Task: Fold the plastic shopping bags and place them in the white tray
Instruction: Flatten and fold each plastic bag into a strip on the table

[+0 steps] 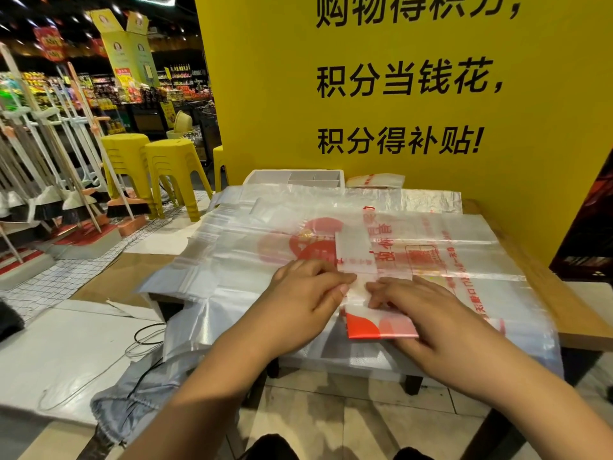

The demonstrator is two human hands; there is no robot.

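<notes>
A narrow folded strip of a clear plastic shopping bag with red print [366, 260] lies on top of several flat bags [238, 247] spread over the table. My left hand [305, 300] presses fingertips on the strip's left edge. My right hand [428, 317] pinches and holds down its near folded end, where a solid red patch shows. The fingertips of both hands nearly meet. The white tray [265, 176] with dividers sits at the table's far edge, partly hidden by the bags. One folded bag [376, 180] lies to the right of the tray.
The wooden table [564, 313] stands against a yellow sign wall [265, 94]. Yellow stools [172, 167] and a rack of brooms [49, 180] stand to the left. Cables run over the white floor boards [83, 343] at lower left. A dark object [587, 234] stands at the right.
</notes>
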